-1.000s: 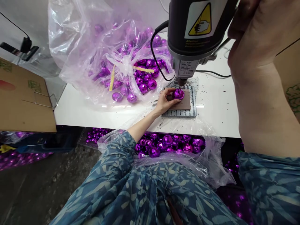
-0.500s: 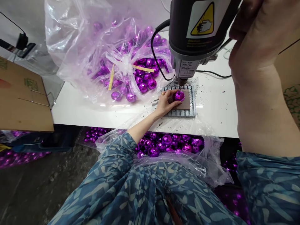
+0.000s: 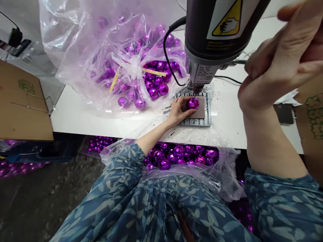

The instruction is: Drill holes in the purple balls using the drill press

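Note:
My left hand (image 3: 178, 111) pinches a purple faceted ball (image 3: 193, 103) and holds it on a brown pad (image 3: 199, 112) on the drill press base plate (image 3: 208, 111). The drill bit (image 3: 195, 94) of the grey drill press (image 3: 217, 30) stands just above the ball. My right hand (image 3: 277, 64) is raised close to the camera at the right, fingers curled around a thin lever (image 3: 237, 62) of the press. What lies inside that grip is mostly hidden.
A big clear plastic bag (image 3: 106, 50) full of purple balls lies on the white table (image 3: 80, 114) at the left. Another open bag of balls (image 3: 181, 156) rests in my lap. A cardboard box (image 3: 20, 101) stands at the left, another (image 3: 313, 114) at the right. A black cable (image 3: 169, 64) loops beside the press.
My right hand has swung down and rightward, fingers now showing. The drill bit has come down onto the ball, which my left hand keeps on the pad.

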